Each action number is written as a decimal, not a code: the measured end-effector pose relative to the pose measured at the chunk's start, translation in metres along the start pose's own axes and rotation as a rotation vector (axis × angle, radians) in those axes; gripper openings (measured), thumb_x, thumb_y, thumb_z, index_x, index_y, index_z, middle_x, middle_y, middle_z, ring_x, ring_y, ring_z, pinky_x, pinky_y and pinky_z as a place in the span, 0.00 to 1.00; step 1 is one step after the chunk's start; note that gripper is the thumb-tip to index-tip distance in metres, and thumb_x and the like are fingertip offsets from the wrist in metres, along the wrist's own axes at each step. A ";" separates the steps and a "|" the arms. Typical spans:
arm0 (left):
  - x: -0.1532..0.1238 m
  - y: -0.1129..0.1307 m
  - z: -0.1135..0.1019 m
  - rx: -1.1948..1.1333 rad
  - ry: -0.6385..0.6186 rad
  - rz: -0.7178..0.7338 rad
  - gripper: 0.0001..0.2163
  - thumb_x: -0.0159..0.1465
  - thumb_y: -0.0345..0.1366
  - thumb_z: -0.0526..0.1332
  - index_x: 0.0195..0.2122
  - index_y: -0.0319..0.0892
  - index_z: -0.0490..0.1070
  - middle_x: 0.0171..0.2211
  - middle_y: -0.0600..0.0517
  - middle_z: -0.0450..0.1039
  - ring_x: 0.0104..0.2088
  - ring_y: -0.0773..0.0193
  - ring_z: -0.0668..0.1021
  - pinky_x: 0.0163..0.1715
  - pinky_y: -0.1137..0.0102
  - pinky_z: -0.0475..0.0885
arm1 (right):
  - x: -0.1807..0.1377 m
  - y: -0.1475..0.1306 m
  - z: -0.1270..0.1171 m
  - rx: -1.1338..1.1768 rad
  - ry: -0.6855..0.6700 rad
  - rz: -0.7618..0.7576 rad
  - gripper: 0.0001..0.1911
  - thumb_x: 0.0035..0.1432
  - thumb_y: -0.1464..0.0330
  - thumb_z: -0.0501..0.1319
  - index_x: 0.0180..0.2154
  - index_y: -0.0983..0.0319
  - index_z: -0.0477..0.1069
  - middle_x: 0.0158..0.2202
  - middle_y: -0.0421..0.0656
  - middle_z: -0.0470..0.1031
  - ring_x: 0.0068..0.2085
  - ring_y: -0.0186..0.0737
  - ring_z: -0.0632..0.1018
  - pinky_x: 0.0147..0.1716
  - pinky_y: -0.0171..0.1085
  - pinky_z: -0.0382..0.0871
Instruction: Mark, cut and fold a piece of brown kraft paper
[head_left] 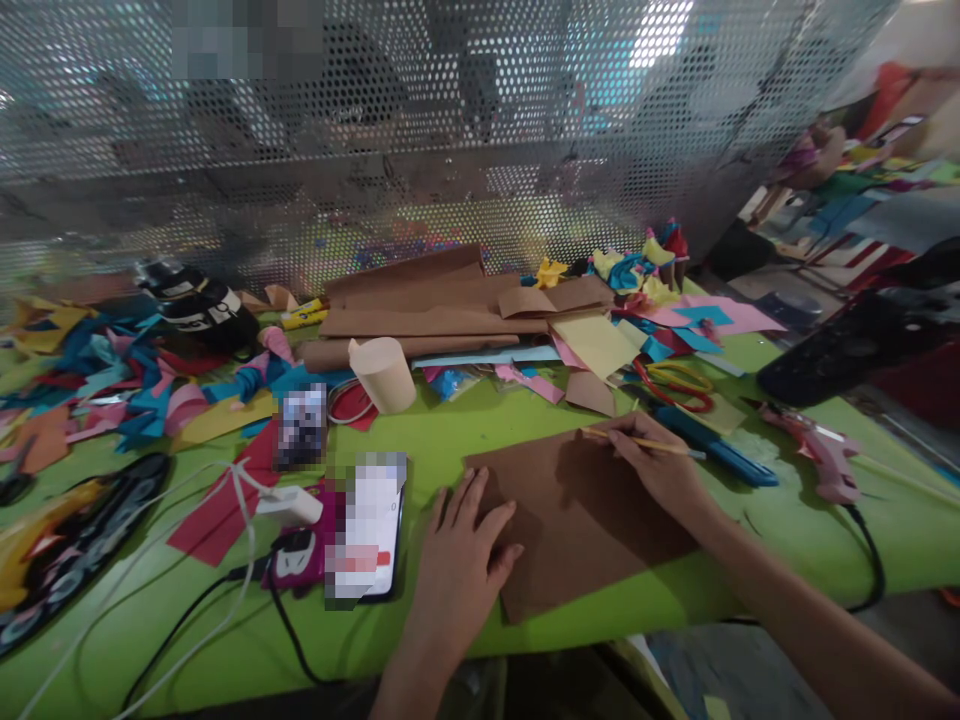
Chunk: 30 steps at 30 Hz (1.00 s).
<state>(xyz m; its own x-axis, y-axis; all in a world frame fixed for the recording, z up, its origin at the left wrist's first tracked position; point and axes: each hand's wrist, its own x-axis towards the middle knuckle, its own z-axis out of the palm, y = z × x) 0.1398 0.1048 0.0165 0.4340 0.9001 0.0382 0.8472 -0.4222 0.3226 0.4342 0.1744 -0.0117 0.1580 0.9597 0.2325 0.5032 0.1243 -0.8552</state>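
A brown sheet of paper (581,525) lies flat on the green table (450,430) in front of me. My left hand (461,560) rests open on the sheet's left edge, fingers spread and pressing it down. My right hand (660,465) is closed round a yellow pencil (637,441), whose tip touches the sheet's far edge.
A phone (367,540) lies left of my left hand, with cables (225,590) and a white charger (289,503). Behind are brown paper rolls (427,310), a paper cone (382,373), coloured scraps (112,370), red-handled scissors (675,385), a blue cutter (716,445), and a pink glue gun (821,455). A perforated metal screen (450,150) closes the back.
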 end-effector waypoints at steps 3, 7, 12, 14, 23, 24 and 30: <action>0.000 0.000 0.001 -0.002 0.002 0.005 0.17 0.68 0.38 0.63 0.57 0.52 0.74 0.72 0.45 0.57 0.69 0.44 0.64 0.65 0.41 0.64 | -0.001 0.000 -0.001 -0.007 0.004 -0.005 0.10 0.61 0.58 0.60 0.32 0.55 0.75 0.30 0.43 0.80 0.31 0.44 0.75 0.30 0.40 0.68; 0.001 0.001 0.000 -0.006 0.003 0.002 0.16 0.68 0.39 0.63 0.57 0.51 0.74 0.72 0.45 0.57 0.69 0.44 0.64 0.65 0.41 0.64 | -0.002 0.000 -0.002 -0.014 0.000 -0.014 0.09 0.62 0.60 0.60 0.33 0.55 0.75 0.32 0.42 0.80 0.32 0.44 0.77 0.32 0.41 0.68; 0.001 0.001 -0.001 0.011 -0.020 -0.006 0.17 0.67 0.37 0.64 0.57 0.51 0.74 0.72 0.45 0.58 0.69 0.44 0.64 0.65 0.40 0.64 | -0.004 -0.003 -0.006 -0.033 0.010 -0.022 0.08 0.62 0.61 0.59 0.33 0.55 0.75 0.31 0.42 0.79 0.32 0.45 0.76 0.32 0.41 0.68; 0.001 0.000 0.000 0.012 -0.004 -0.002 0.17 0.67 0.38 0.64 0.57 0.51 0.74 0.72 0.45 0.58 0.69 0.44 0.64 0.65 0.40 0.63 | -0.005 -0.005 -0.007 -0.045 0.032 -0.021 0.08 0.62 0.62 0.59 0.32 0.55 0.75 0.30 0.42 0.79 0.31 0.44 0.75 0.31 0.41 0.67; 0.002 0.000 0.000 0.021 0.013 0.004 0.16 0.67 0.37 0.63 0.57 0.51 0.74 0.71 0.45 0.59 0.68 0.44 0.66 0.64 0.41 0.65 | -0.008 -0.005 -0.014 -0.087 0.077 -0.003 0.11 0.60 0.56 0.60 0.30 0.55 0.72 0.28 0.42 0.78 0.29 0.44 0.75 0.30 0.41 0.67; 0.002 0.000 -0.001 0.022 0.007 0.003 0.16 0.67 0.37 0.64 0.57 0.51 0.74 0.71 0.45 0.59 0.68 0.44 0.67 0.64 0.41 0.65 | -0.009 -0.005 -0.016 -0.095 0.081 0.001 0.11 0.59 0.56 0.60 0.29 0.55 0.72 0.27 0.42 0.77 0.28 0.44 0.75 0.29 0.41 0.67; 0.002 0.001 -0.002 0.025 -0.007 0.001 0.16 0.68 0.38 0.63 0.57 0.51 0.74 0.71 0.44 0.59 0.69 0.45 0.65 0.65 0.41 0.64 | -0.014 -0.002 -0.020 -0.121 0.097 0.006 0.11 0.60 0.56 0.60 0.30 0.55 0.71 0.27 0.41 0.77 0.29 0.45 0.76 0.30 0.41 0.67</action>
<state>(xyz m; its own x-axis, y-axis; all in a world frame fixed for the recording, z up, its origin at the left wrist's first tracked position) 0.1408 0.1069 0.0189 0.4365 0.8991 0.0322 0.8541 -0.4254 0.2992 0.4482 0.1551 -0.0041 0.2395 0.9307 0.2765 0.6001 0.0820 -0.7957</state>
